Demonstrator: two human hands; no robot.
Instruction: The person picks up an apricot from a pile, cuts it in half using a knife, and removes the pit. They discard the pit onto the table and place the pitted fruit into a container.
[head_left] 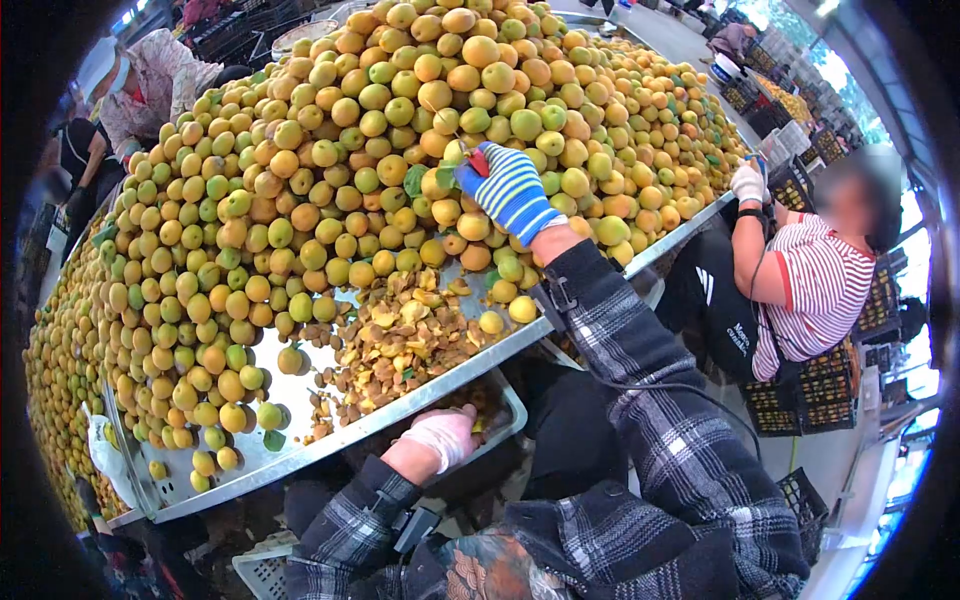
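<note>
A tall pile of yellow-green apricots (400, 110) covers the metal table. My right hand (515, 195), in a blue, white and yellow striped glove, reaches over the pile. Its fingers are closed around a small tool with a red handle (478, 163); the tool's working end is hard to make out against the fruit. My left hand (447, 435), in a pale thin glove, is below the table edge over a grey tub (515, 400). Its fingers are curled, and what they hold, if anything, is hidden. Cut apricot pieces and pits (405, 340) lie heaped between the hands.
The table's metal rim (340, 437) runs between me and the fruit. A person in a striped shirt (825, 285) works at the right, near stacked black crates (815, 395). Another person (150, 85) bends over the far left. A white basket (265, 570) stands below.
</note>
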